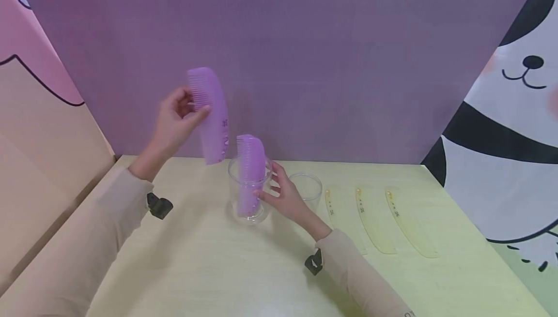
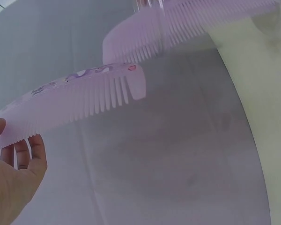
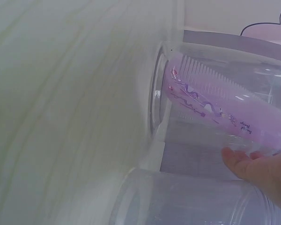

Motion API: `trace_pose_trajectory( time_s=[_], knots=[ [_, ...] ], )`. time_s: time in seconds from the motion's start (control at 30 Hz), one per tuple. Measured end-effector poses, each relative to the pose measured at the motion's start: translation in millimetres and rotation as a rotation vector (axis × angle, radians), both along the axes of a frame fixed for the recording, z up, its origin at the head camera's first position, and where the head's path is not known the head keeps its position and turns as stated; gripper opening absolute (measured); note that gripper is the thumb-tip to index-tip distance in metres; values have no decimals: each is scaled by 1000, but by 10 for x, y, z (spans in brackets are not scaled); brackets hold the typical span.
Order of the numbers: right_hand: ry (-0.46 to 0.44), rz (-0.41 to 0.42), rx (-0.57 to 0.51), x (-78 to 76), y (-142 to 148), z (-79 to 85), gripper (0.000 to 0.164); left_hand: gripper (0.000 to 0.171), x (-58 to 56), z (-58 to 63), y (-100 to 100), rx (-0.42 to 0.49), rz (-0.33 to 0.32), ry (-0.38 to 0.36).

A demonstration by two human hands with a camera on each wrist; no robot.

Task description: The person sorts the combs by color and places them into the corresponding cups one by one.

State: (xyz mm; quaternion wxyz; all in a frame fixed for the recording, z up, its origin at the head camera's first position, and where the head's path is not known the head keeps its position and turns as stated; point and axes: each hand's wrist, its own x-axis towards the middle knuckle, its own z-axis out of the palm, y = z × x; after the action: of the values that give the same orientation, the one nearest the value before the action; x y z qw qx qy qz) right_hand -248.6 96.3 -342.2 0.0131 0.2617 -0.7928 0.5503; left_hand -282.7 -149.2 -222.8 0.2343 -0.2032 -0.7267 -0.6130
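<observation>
My left hand (image 1: 172, 121) pinches a translucent purple comb (image 1: 214, 123) between thumb and fingers, in the air above the table and left of a clear cup (image 1: 234, 196). The left wrist view shows this comb's (image 2: 61, 101) teeth and printed spine. Inside the upright cup a similar purple comb (image 1: 254, 162) stands slightly tilted, its top above the rim. My right hand (image 1: 288, 202) grips that cup's right side, thumb in front and fingers partly hidden behind. In the right wrist view, the cup's comb (image 3: 210, 101) has a printed pattern near the base.
A second clear cup (image 1: 308, 187) stands just right of the gripped one, partly behind my right hand. Three translucent yellow combs (image 1: 372, 220) lie side by side at the right. A purple panel (image 1: 340, 65) rises at the table's (image 1: 209, 268) back edge.
</observation>
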Motion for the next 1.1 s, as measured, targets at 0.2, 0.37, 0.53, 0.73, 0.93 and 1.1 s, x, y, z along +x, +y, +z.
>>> trace_pose_trajectory(
  time_s=[0.2,0.37,0.53,0.73,0.93,1.1],
  knots=[
    [0,5,0,-6,7,-8,76,29,-40,3,136,45,-44,28],
    [-3,1,7,-4,7,-6,76,28,-66,-31,231,48,-74,36],
    [0,1,15,3,0,1,76,32,-71,-126,299,34,-110,5],
    [-1,5,16,9,1,6,76,36,-72,-310,363,-38,-128,-41],
    [-3,3,19,13,6,7,76,35,-93,-508,431,-76,-144,-56],
    [1,4,18,14,6,3,75,35,-76,-614,470,-102,-151,-76]
  ],
)
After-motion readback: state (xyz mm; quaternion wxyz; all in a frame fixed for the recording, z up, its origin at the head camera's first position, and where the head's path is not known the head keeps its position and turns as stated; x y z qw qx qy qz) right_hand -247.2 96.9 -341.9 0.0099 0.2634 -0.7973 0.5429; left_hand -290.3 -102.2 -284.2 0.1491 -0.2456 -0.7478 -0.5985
